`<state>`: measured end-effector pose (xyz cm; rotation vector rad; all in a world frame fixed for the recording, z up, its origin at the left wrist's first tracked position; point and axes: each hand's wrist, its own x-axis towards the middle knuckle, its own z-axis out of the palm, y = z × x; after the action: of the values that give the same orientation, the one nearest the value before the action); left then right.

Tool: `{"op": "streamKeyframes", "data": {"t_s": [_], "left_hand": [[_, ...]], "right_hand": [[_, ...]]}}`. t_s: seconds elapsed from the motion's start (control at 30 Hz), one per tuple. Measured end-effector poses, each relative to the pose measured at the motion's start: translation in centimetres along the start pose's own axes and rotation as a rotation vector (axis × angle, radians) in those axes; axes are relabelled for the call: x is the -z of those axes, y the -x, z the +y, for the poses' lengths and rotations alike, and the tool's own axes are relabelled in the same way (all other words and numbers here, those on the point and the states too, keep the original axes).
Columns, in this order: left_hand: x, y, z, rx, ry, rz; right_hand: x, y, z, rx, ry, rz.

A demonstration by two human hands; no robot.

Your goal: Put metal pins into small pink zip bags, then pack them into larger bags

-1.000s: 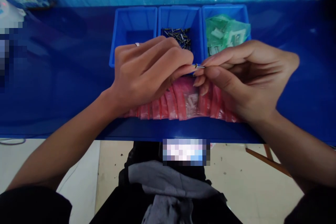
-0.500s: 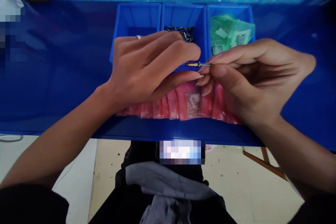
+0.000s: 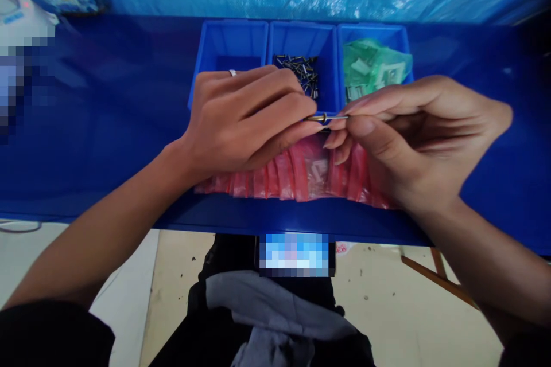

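Note:
A small pop rivet point(image 3: 324, 117), with a brass-coloured body, a collar and a thin silver pin, lies level between my two hands. The thumb and forefinger of my left hand point(image 3: 245, 117) pinch its brass end. My right hand point(image 3: 424, 137) grips the tip of the pin between thumb and forefinger, its other fingers curled beneath. Behind my hands, the middle blue bin point(image 3: 303, 34) holds a heap of similar rivets point(image 3: 303, 71). Red-edged zip bags point(image 3: 295, 178) lie in an overlapping row below my hands; one shows small white parts inside.
The left blue bin point(image 3: 235, 37) stands beside the middle one. In the right bin point(image 3: 374, 31) is a green plastic bag point(image 3: 374, 63) with white pieces. A phone point(image 3: 295, 255) rests at my lap, below the edge of the blue table point(image 3: 107, 97). A white device point(image 3: 26, 17) is at far left.
My left thumb and forefinger have closed on the brass end of the rivet, where they were apart around it before. The view has tilted slightly, so everything sits a little lower.

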<state>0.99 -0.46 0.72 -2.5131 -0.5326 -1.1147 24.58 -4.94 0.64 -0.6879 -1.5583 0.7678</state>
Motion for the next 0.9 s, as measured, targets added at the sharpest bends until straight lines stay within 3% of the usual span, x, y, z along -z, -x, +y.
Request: {"op": "streamKeyframes", "data": {"t_s": [0.23,0.37,0.5,0.57,0.67,0.8,0.9], "left_hand": [[-0.4,-0.2,0.0,-0.036,0.07,0.057],[-0.4,-0.1,-0.7,0.094,0.045,0.076],[-0.6,0.5,-2.4,0.22,-0.007,-0.104],[-0.6,1.1,-3.2,0.203,0.038,-0.229],[-0.5,1.8,-4.0,0.107,0.108,-0.346],[0.0,1.9,-4.8,-0.009,0.143,-0.349],[0.3,1.7,-5.0,-0.077,0.122,-0.3]], "right_hand": [[0.1,0.4,-0.5,-0.078,0.064,-0.033],[0.2,0.0,-0.2,-0.12,0.022,0.013],[1.1,-0.6,0.4,-0.281,-0.146,-0.146],[1.7,-0.7,0.4,-0.18,0.017,-0.238],[2.4,-0.7,0.4,0.118,0.523,-0.349],[2.6,-0.7,0.7,0.561,0.956,-0.613],[2.3,-0.6,0.9,0.626,1.101,-0.731]]}}
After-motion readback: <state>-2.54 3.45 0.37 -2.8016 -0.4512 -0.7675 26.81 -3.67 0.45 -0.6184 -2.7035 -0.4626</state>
